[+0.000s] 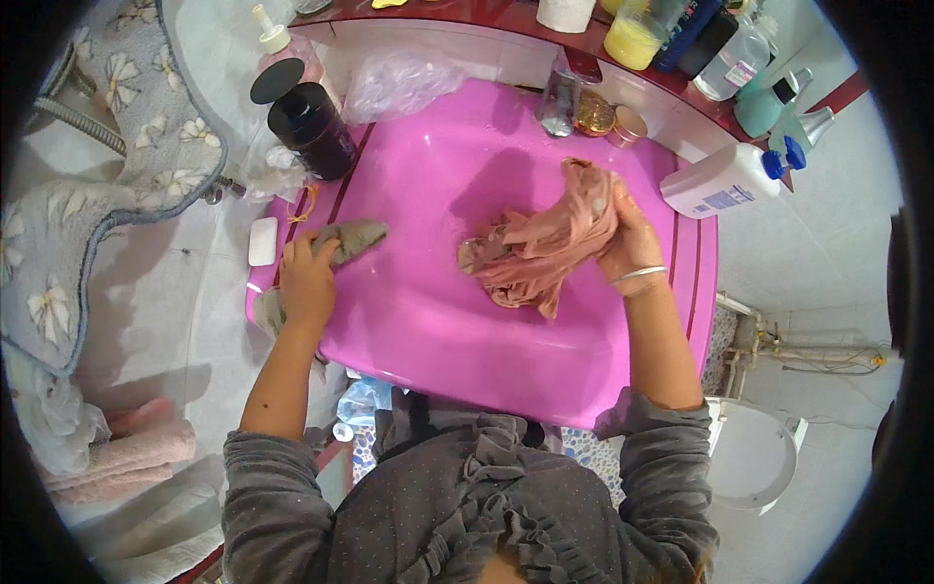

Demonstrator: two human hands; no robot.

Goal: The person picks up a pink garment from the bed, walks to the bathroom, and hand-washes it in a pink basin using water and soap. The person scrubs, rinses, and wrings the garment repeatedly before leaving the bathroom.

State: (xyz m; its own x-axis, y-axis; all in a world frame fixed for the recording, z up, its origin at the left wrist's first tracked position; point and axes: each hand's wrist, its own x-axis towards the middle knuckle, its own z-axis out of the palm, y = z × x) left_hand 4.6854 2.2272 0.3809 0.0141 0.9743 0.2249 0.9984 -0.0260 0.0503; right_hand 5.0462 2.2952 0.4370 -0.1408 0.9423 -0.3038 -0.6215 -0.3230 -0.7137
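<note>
A glossy pink washbasin [416, 299] spans the view in front of me. Over its bowl I hold up a bunched, wet-looking dusty-pink cloth [562, 241], with my right hand [633, 237] gripping its upper right end. The cloth's folds hang down and to the left, and they hide the drain area. At the basin's left rim, my left hand [308, 281] grasps a grey cloth [354, 241]. One end of that cloth sticks out past my fingers towards the bowl. More grey fabric [270, 312] shows beneath my wrist at the outer edge.
A white bar [263, 241] and an open black jar [314, 135] stand on the left rim. Clear plastic [401, 80] lies behind. A white pump bottle [722, 181] leans at the right. Several bottles crowd the dark-red shelf [496, 20]. A patterned towel [146, 146] hangs left.
</note>
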